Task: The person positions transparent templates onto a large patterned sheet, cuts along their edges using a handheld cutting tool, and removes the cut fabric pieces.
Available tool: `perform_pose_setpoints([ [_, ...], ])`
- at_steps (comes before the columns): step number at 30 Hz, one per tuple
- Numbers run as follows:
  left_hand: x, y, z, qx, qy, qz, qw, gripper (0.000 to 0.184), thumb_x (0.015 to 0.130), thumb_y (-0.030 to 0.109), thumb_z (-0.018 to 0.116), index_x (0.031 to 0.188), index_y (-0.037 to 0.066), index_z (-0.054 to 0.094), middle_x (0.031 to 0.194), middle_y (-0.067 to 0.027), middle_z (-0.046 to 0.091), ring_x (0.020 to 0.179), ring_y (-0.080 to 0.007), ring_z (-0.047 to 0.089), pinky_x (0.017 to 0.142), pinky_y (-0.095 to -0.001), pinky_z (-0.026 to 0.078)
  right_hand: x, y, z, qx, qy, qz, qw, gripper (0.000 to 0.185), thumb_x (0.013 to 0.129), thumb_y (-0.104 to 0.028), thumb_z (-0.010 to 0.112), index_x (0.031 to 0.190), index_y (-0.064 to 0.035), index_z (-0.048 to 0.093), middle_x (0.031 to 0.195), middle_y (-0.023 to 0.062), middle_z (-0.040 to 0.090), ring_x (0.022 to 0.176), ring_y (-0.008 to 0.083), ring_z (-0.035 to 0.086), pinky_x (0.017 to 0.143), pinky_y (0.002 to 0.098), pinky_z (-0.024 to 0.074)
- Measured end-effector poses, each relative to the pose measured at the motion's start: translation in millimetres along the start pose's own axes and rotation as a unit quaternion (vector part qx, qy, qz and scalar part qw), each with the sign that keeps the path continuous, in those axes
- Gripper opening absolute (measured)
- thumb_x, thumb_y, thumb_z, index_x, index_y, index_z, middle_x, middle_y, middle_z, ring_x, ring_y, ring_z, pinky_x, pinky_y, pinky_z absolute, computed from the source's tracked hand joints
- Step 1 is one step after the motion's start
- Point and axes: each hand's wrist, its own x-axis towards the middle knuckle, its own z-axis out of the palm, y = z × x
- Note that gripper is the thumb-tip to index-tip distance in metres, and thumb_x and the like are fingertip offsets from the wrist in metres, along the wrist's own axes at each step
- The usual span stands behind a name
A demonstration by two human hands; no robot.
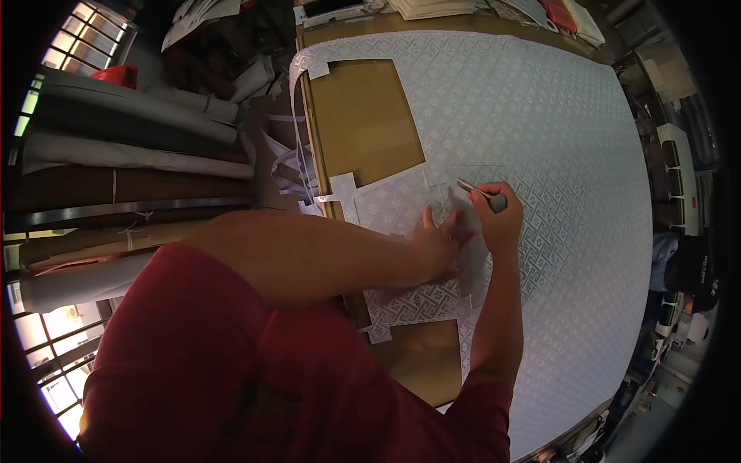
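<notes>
White patterned fabric (571, 154) lies over a brown table, with cut-out gaps along its near edge that bare the tabletop (367, 116). My right hand (498, 212) grips a slim metallic tool (471, 187), its tip against the fabric beside a thin drawn line. What kind of tool it is cannot be made out. Left of it, my left hand (444, 239) presses down with fingers spread on a pale translucent template (390, 202) lying over the fabric. That hand is slightly blurred.
Rolls of material (139, 154) are stacked at the left by barred windows. Papers and folded cloth (432, 6) sit past the table's far edge. A person in dark clothing (689, 266) is at the right edge. White straps (289, 166) hang beside the table.
</notes>
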Motion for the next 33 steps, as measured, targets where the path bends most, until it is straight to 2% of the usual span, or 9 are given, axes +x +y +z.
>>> perform_pose_setpoints([
  [10, 14.1, -6.1, 5.3, -0.015, -0.071, -0.035, 0.997, 0.098, 0.091, 0.078, 0.05, 0.168, 0.022, 0.025, 0.174, -0.026, 0.001, 0.163, -0.035, -0.007, 0.107, -0.0889, 0.009, -18.9, -25.3, 33.7, -0.106, 0.078, -0.042, 0.99, 0.013, 0.091, -0.011, 0.075, 0.099, -0.0025, 0.07, 0.09, 0.0121, 0.074, 0.083, 0.0231, 0.073, 0.077, 0.0357, 0.0558],
  [12, 22.9, -6.1, 10.4, 0.03, -0.125, -0.023, 0.991, 0.097, 0.092, 0.08, 0.045, 0.168, 0.023, 0.026, 0.177, -0.0145, 0.001, 0.161, -0.0342, -0.017, 0.106, -0.0904, 0.009, -17.9, -29.4, 37.6, -0.138, 0.081, -0.028, 0.987, 0.013, 0.091, -0.011, 0.075, 0.098, -0.0033, 0.069, 0.09, 0.0146, 0.075, 0.084, 0.029, 0.075, 0.076, 0.0382, 0.057],
  [13, 26.4, -7.6, 17.3, 0.028, -0.125, -0.023, 0.991, 0.097, 0.092, 0.08, 0.045, 0.168, 0.023, 0.026, 0.177, -0.0145, 0.001, 0.161, -0.0342, -0.017, 0.106, -0.0904, 0.009, -18.2, -31.7, 39.7, -0.139, 0.08, -0.027, 0.987, 0.013, 0.091, -0.011, 0.075, 0.098, -0.0033, 0.069, 0.09, 0.0146, 0.075, 0.084, 0.029, 0.075, 0.076, 0.0382, 0.057],
  [15, 28.0, -8.4, 28.7, 0.06, -0.095, -0.036, 0.993, 0.094, 0.093, 0.08, 0.043, 0.167, 0.026, 0.027, 0.178, -0.0023, 0.006, 0.16, -0.0363, -0.02, 0.104, -0.0915, 0.01, -18.1, -34.9, 44.1, -0.184, 0.081, -0.025, 0.979, 0.012, 0.091, -0.011, 0.074, 0.098, -0.004, 0.068, 0.091, 0.0161, 0.075, 0.085, 0.0327, 0.076, 0.076, 0.0399, 0.0577],
  [18, 27.2, -2.7, 32.9, 0.096, -0.067, -0.035, 0.993, 0.09, 0.093, 0.079, 0.044, 0.166, 0.029, 0.029, 0.177, 0.0027, 0.009, 0.16, -0.0378, -0.02, 0.103, -0.092, 0.013, -18.5, -28.3, 46.9, -0.183, 0.094, -0.056, 0.977, 0.012, 0.092, -0.01, 0.074, 0.099, -0.0038, 0.068, 0.092, 0.0164, 0.076, 0.087, 0.0336, 0.076, 0.077, 0.0408, 0.0581],
  [24, 33.5, 5.8, 24.8, 0.168, -0.172, -0.042, 0.97, 0.087, 0.094, 0.077, 0.047, 0.167, 0.032, 0.028, 0.177, 0.003, 0.009, 0.16, -0.0366, -0.014, 0.102, -0.0907, 0.018, -15.4, -8.6, 63.8, -0.114, 0.125, -0.085, 0.982, 0.012, 0.094, -0.01, 0.074, 0.101, -0.0025, 0.067, 0.1, 0.0177, 0.076, 0.095, 0.0339, 0.075, 0.083, 0.0414, 0.0574],
  [28, 28.0, 5.0, 23.2, 0.166, -0.133, -0.051, 0.976, 0.088, 0.092, 0.077, 0.049, 0.166, 0.033, 0.029, 0.177, 0.0044, 0.009, 0.161, -0.0352, -0.013, 0.104, -0.09, 0.017, -14.0, -7.1, 63.2, -0.104, 0.118, -0.072, 0.985, 0.013, 0.095, -0.01, 0.073, 0.103, -0.0019, 0.067, 0.103, 0.0183, 0.075, 0.098, 0.0337, 0.074, 0.085, 0.041, 0.0568],
  [31, 22.1, 3.7, 15.2, 0.131, -0.118, -0.048, 0.983, 0.091, 0.093, 0.076, 0.051, 0.167, 0.029, 0.028, 0.177, -0.0049, 0.009, 0.161, -0.0336, -0.013, 0.105, -0.0891, 0.015, -14.1, -6.3, 57.0, -0.094, 0.107, -0.062, 0.988, 0.013, 0.095, -0.011, 0.073, 0.103, -0.0017, 0.068, 0.103, 0.0158, 0.076, 0.097, 0.0314, 0.074, 0.086, 0.0391, 0.0561],
  [33, 13.5, 0.6, 8.2, 0.061, -0.083, -0.041, 0.994, 0.093, 0.094, 0.073, 0.05, 0.168, 0.024, 0.024, 0.175, -0.0174, 0.011, 0.162, -0.0333, -0.011, 0.106, -0.0878, 0.013, -9.8, -2.9, 49.2, -0.035, 0.102, -0.064, 0.992, 0.015, 0.094, -0.011, 0.076, 0.104, -0.0013, 0.07, 0.101, 0.0106, 0.075, 0.093, 0.0194, 0.069, 0.086, 0.033, 0.0534],
])
